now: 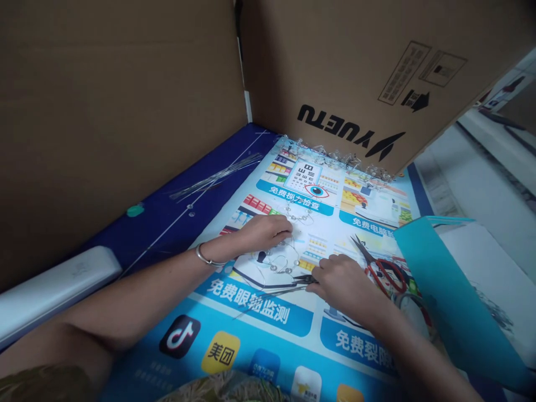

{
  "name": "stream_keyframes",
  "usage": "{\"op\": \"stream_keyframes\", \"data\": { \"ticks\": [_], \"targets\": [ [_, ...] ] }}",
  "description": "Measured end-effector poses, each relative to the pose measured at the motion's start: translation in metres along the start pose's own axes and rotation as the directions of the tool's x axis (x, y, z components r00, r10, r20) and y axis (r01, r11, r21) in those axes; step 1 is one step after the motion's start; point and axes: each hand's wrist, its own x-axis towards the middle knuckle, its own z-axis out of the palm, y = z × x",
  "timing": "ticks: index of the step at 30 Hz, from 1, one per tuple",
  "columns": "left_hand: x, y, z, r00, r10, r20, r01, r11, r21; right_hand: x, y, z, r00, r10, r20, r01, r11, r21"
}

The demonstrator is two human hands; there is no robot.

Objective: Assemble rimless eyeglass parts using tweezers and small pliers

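Fingers [283,224] of our left hand [266,233] pinch thin beaded wire [288,270]; its beads lie between our hands on printed poster [255,328]. Our right hand [345,286] closes round dark pliers-like tool [305,278], tip toward beads. Just beyond right hand, we see red-handled scissors [371,258]; farther right, teal folder [439,285]. Left: wire bundle [218,177] on blue surface [167,223]. Behind: clear beaded pieces [352,161] along foot of cardboard [330,61].
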Motion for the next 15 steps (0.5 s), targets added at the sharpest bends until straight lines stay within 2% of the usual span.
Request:
{"op": "stream_keyframes", "data": {
  "ticks": [10, 13, 15],
  "targets": [
    [0.000, 0.001, 0.003, 0.997, 0.079, -0.006, -0.079, 0.997, -0.003, 0.002, 0.003, -0.001, 0.999, -0.029, 0.017, 0.029, 1.000, 0.006],
    [-0.001, 0.006, -0.006, 0.981, 0.191, 0.017, -0.189, 0.979, -0.069, 0.004, 0.010, 0.001, 0.999, -0.038, 0.038, 0.037, 0.999, 0.020],
    [-0.002, 0.013, -0.016, 0.937, 0.337, 0.091, -0.323, 0.936, -0.143, 0.005, 0.014, 0.002, 0.998, -0.029, 0.059, 0.028, 0.999, 0.021]
  ]
}}
